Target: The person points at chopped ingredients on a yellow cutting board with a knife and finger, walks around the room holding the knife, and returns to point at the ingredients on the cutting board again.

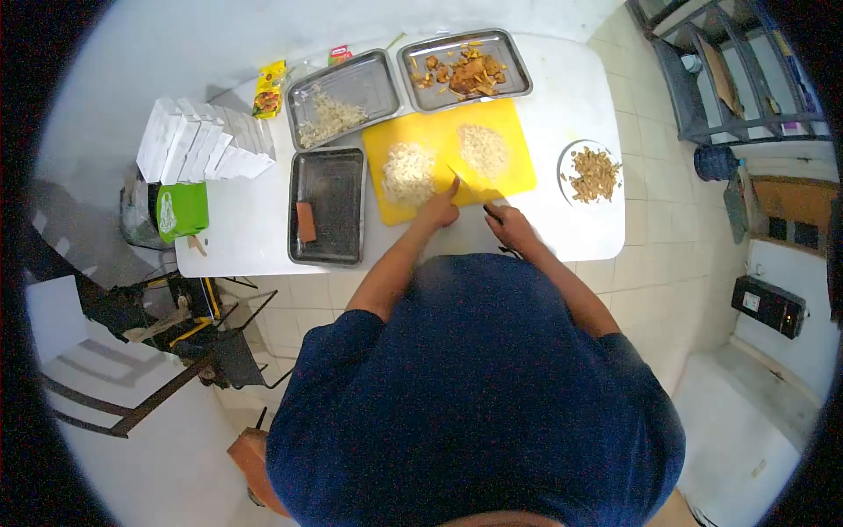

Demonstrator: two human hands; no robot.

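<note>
My right hand (511,227) is closed around the dark handle of a knife (464,179), its blade pointing away and to the left over the yellow cutting board (518,167). My left hand (439,208) has its index finger stretched out at the blade, seemingly touching it; the other fingers look folded and hold nothing visible. Left of the blade lies a heap of pale chopped food (409,174). A flatter, finer pale pile (483,150) spreads on the board's right half.
Behind the board stand a tray with pale pieces (384,68) and a tray with browned food (525,83). A dark tray (327,257) holds a reddish-brown block (306,222). At right is a plate of brown pieces (594,174). White boxes (189,140) and a green packet (183,211) sit left.
</note>
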